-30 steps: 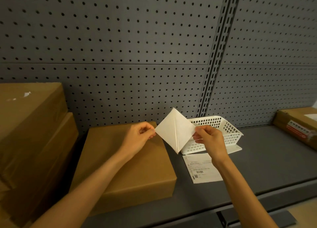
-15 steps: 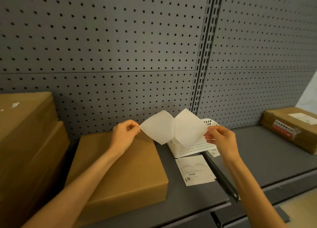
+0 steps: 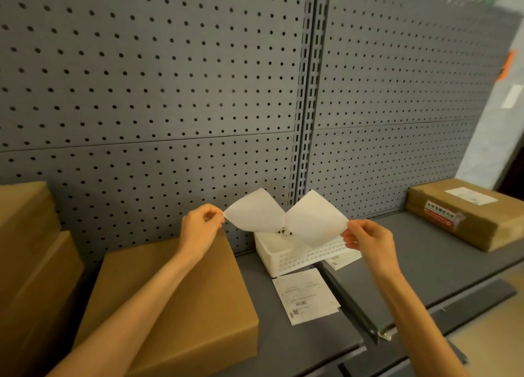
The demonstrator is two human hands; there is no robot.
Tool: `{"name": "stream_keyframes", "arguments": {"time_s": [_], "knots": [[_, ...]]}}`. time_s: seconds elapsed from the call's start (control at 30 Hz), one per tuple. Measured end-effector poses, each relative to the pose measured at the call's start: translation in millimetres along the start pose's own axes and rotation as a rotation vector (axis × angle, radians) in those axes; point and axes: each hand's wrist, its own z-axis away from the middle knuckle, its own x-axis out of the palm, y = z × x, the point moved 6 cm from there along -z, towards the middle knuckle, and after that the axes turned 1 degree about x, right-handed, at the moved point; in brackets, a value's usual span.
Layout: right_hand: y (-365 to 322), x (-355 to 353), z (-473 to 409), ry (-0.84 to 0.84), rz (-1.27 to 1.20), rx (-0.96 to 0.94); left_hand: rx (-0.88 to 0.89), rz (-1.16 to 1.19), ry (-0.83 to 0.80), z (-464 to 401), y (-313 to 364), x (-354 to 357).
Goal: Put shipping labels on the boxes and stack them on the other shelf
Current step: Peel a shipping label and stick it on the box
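Observation:
My left hand (image 3: 202, 226) pinches the corner of one white sheet (image 3: 255, 210), and my right hand (image 3: 368, 239) pinches the corner of a second white sheet (image 3: 314, 217). The two sheets meet at a point in the middle, peeled almost fully apart, held in the air above a white basket (image 3: 297, 256). A plain brown box (image 3: 175, 300) lies on the left shelf under my left forearm. A printed shipping label (image 3: 306, 296) lies flat on the shelf beside that box. On the right shelf sits a brown box (image 3: 467, 215) with a white label on top.
More brown boxes (image 3: 28, 249) are stacked at the far left. A grey pegboard (image 3: 170, 93) backs both shelves. Another printed label (image 3: 340, 260) pokes out from under the basket. A gap (image 3: 351, 305) runs between the left and right shelf boards.
The folded white sheet has been peeled open into two leaves as my hands moved apart. The view has shifted right, showing more of the labelled box.

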Motion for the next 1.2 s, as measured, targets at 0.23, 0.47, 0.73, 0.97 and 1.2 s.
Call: {"name": "stream_keyframes", "arguments": {"time_s": [0.23, 0.47, 0.73, 0.97, 1.2], "knots": [[5, -29, -3, 0.063, 0.027, -0.004, -0.019, -0.021, -0.036, -14, -4, 30], [11, -34, 1, 0.04, 0.127, -0.005, -0.021, -0.072, -0.089, -18, -3, 66], [12, -30, 3, 0.018, 0.148, 0.001, 0.066, -0.238, -0.231, -10, 5, 99], [9, -26, 3, -0.003, 0.136, -0.006, 0.12, -0.368, -0.261, -8, 5, 103], [-1, -17, 5, -0.018, 0.106, -0.033, 0.132, -0.365, -0.279, -5, 10, 100]]}}
